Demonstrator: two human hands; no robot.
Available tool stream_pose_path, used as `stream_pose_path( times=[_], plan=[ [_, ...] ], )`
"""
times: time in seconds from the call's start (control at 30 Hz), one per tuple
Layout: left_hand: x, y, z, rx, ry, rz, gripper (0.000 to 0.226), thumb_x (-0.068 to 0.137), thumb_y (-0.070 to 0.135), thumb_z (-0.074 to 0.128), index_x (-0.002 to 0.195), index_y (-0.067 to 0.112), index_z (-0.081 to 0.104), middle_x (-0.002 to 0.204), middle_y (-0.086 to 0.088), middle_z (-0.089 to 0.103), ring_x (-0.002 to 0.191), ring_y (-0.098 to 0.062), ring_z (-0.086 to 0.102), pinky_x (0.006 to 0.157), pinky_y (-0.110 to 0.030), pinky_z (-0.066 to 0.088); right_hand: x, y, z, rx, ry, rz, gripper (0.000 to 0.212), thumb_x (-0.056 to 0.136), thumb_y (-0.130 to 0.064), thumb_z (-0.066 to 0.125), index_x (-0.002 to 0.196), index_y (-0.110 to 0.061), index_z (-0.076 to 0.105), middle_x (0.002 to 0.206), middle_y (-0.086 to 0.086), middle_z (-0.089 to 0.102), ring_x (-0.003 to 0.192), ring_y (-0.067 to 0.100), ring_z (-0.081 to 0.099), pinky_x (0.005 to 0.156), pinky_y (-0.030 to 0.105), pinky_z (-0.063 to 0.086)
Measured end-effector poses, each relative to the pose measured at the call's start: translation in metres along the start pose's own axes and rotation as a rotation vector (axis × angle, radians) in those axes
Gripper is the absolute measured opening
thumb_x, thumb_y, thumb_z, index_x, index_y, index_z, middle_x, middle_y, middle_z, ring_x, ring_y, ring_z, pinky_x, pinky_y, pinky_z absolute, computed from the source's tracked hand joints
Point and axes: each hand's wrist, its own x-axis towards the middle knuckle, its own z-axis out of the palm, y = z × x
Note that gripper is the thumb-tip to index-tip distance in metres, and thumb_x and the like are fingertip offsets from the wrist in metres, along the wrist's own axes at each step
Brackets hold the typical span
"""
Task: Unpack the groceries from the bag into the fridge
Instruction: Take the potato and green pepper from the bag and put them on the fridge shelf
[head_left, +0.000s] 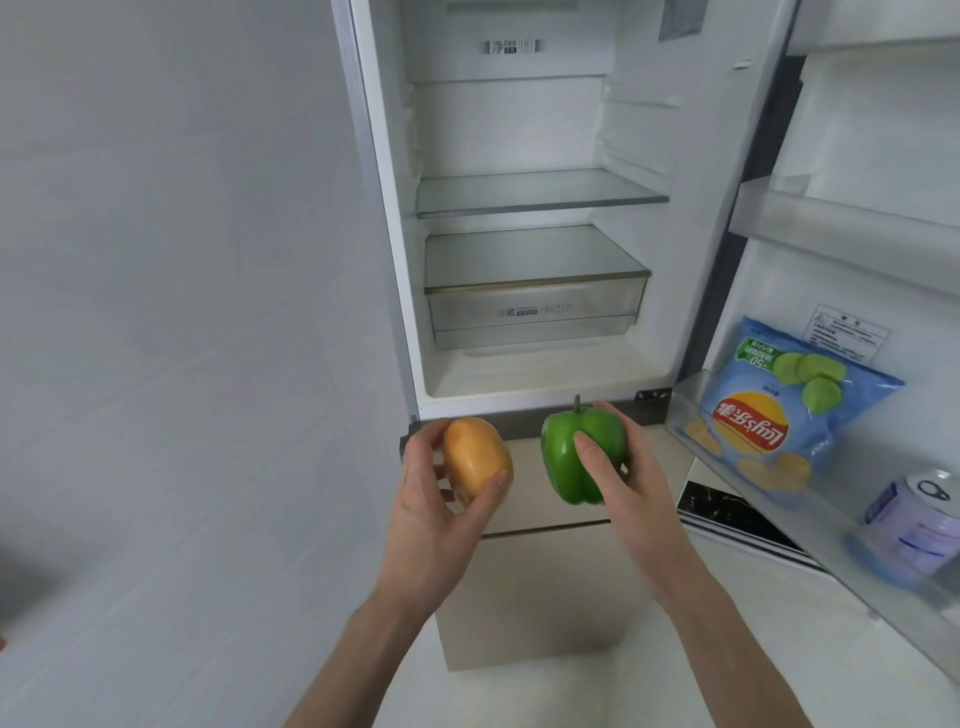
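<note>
Two hands reached up at lower centre: the left hand (441, 499) gripped a potato (475, 460), the right hand (618, 467) a green pepper (576, 457), both below the open fridge (540, 192). Either could slip and fall before reaching a shelf (540, 200); no bag showed.

- Home kitchen, by the look of it.
- Household fridge (530, 208) open at centre frame: glass shelf (540, 195), clear crisper drawer (535, 312) below it.
- Door rack (727, 467) at lower right holds a blue crisp bag (779, 410) and a drinks can (919, 525).
- Pale tiled wall (182, 260) fills the left half.
- Light floor tiles along bottom; dark marble-patterned strip (727, 512) at right of centre.
</note>
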Motion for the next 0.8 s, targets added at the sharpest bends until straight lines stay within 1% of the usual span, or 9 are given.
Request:
stream_pose_path(
  times=[0.17, 0.27, 0.33, 0.4, 0.47, 0.57, 0.67, 0.73, 0.8],
  plan=[
    [0.041, -0.007, 0.017, 0.015, 0.011, -0.006, 0.066, 0.086, 0.045, 0.079, 0.139, 0.041, 0.040, 0.132, 0.020, 0.049, 0.113, -0.008, 0.060, 0.087, -0.032, 0.060, 0.038, 0.003, -0.007, 0.004, 0.016, -0.001, 0.067, 0.080, -0.042, 0.068, 0.143, -0.034, 0.047, 0.133, -0.006, 0.056, 0.100, -0.007, 0.066, 0.074, 0.015, 0.057],
    [0.067, -0.011, 0.028, 0.008, 0.007, -0.011, 0.068, 0.086, 0.047, 0.077, 0.141, 0.041, 0.038, 0.135, 0.018, 0.049, 0.116, -0.012, 0.060, 0.088, -0.033, 0.061, 0.064, 0.006, -0.009, -0.009, 0.040, -0.007, 0.060, 0.085, -0.037, 0.071, 0.141, -0.037, 0.048, 0.132, -0.010, 0.056, 0.101, -0.006, 0.065, 0.074, 0.015, 0.056],
    [0.088, -0.013, 0.034, 0.005, 0.001, -0.006, 0.068, 0.086, 0.048, 0.077, 0.141, 0.041, 0.038, 0.137, 0.018, 0.047, 0.115, -0.010, 0.060, 0.087, -0.032, 0.061, 0.085, 0.007, -0.008, -0.012, 0.055, -0.018, 0.054, 0.091, -0.027, 0.071, 0.139, -0.036, 0.049, 0.131, -0.010, 0.056, 0.100, -0.008, 0.065, 0.072, 0.014, 0.056],
    [0.110, -0.016, 0.038, -0.011, -0.008, -0.003, 0.068, 0.086, 0.048, 0.076, 0.141, 0.042, 0.037, 0.137, 0.018, 0.045, 0.113, -0.006, 0.059, 0.082, -0.025, 0.061, 0.109, 0.006, -0.005, -0.009, 0.064, -0.024, 0.052, 0.092, -0.023, 0.070, 0.138, -0.035, 0.049, 0.130, -0.010, 0.055, 0.096, -0.010, 0.066, 0.070, 0.014, 0.056],
    [0.134, -0.019, 0.041, -0.015, -0.011, -0.002, 0.070, 0.086, 0.050, 0.075, 0.142, 0.043, 0.035, 0.138, 0.019, 0.044, 0.113, -0.005, 0.058, 0.077, -0.018, 0.058, 0.134, 0.005, 0.000, -0.021, 0.060, -0.037, 0.052, 0.092, -0.026, 0.070, 0.137, -0.037, 0.049, 0.131, -0.012, 0.055, 0.096, -0.010, 0.066, 0.069, 0.014, 0.056],
    [0.170, -0.023, 0.045, -0.007, -0.010, -0.027, 0.075, 0.084, 0.053, 0.074, 0.145, 0.042, 0.031, 0.140, 0.018, 0.042, 0.113, -0.007, 0.057, 0.079, -0.015, 0.054, 0.172, 0.001, 0.010, -0.024, 0.053, -0.047, 0.058, 0.082, -0.042, 0.071, 0.136, -0.038, 0.050, 0.133, -0.011, 0.056, 0.099, -0.005, 0.066, 0.070, 0.011, 0.055],
    [0.208, -0.025, 0.048, 0.004, 0.008, -0.016, 0.077, 0.084, 0.050, 0.077, 0.145, 0.041, 0.029, 0.136, 0.019, 0.042, 0.106, 0.000, 0.056, 0.073, -0.008, 0.048, 0.208, -0.001, 0.020, -0.029, 0.064, -0.060, 0.064, 0.075, -0.049, 0.068, 0.136, -0.040, 0.050, 0.133, -0.011, 0.057, 0.106, -0.001, 0.063, 0.071, 0.009, 0.054],
    [0.230, -0.027, 0.049, 0.000, 0.024, 0.001, 0.073, 0.084, 0.048, 0.078, 0.140, 0.039, 0.033, 0.132, 0.018, 0.047, 0.106, 0.001, 0.057, 0.074, -0.010, 0.049, 0.230, 0.001, 0.022, -0.015, 0.088, -0.069, 0.062, 0.073, -0.052, 0.070, 0.132, -0.044, 0.053, 0.132, -0.012, 0.060, 0.107, -0.003, 0.064, 0.071, 0.009, 0.054],
    [0.249, -0.028, 0.052, -0.006, 0.033, 0.039, 0.067, 0.084, 0.046, 0.079, 0.136, 0.040, 0.037, 0.128, 0.020, 0.050, 0.108, -0.003, 0.058, 0.078, -0.016, 0.053, 0.248, 0.005, 0.022, -0.015, 0.111, -0.078, 0.062, 0.072, -0.052, 0.072, 0.131, -0.045, 0.054, 0.132, -0.011, 0.061, 0.108, -0.003, 0.064, 0.071, 0.010, 0.054]
  ],
)
